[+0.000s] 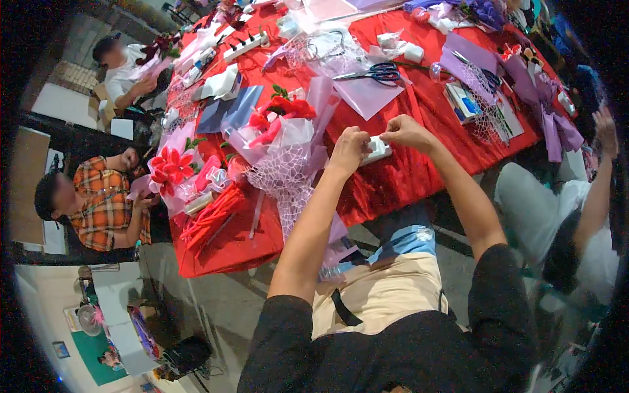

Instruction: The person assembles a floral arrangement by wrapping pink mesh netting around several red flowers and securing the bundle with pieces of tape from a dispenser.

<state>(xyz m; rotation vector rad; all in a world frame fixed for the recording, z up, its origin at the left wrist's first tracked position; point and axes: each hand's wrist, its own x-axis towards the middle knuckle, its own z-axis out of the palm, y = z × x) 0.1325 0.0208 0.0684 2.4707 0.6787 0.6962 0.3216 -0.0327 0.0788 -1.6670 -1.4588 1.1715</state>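
Observation:
My left hand (352,147) and my right hand (404,132) are raised over the near edge of the red-covered table, fingertips curled and pinched, a short gap between them. A small white object (378,150) lies under and between them; whether either hand holds a thin piece from it cannot be told. Left of my left hand lies a bouquet of red fuzzy flowers (290,107) in lilac and white wrap with white netting (285,172). Beyond my hands, scissors with dark handles (383,72) rest on a lilac sheet (368,100).
Red fuzzy stems (216,216) and another red flower bouquet (172,169) lie at the table's left corner. A white power strip (245,45) is farther back. At right are purple wrap (553,118) and more scissors (486,76). People sit at left and right.

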